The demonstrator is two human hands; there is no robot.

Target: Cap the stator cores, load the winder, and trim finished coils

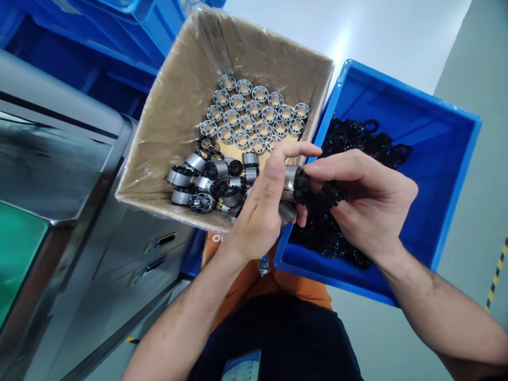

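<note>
My left hand [262, 211] is closed around a metal stator core [290, 179], a short silver cylinder, above the gap between a cardboard box and a blue bin. A second silver piece [287, 212] shows below it, mostly covered by the fingers. At the core's right end sits a black toothed plastic ring [301, 185], pinched by the thumb and fingers of my right hand [369, 196]. Another black plastic piece [334, 193] pokes out within the right hand's grip. Whether the first ring is fully seated on the core cannot be made out.
The plastic-lined cardboard box [166, 100] holds rows of bare stator cores [253, 109] and a loose pile of black-ended cores [204, 182]. Many black plastic rings [357, 137] lie in the blue bin [432, 143]. A metal cabinet [130, 248] stands left.
</note>
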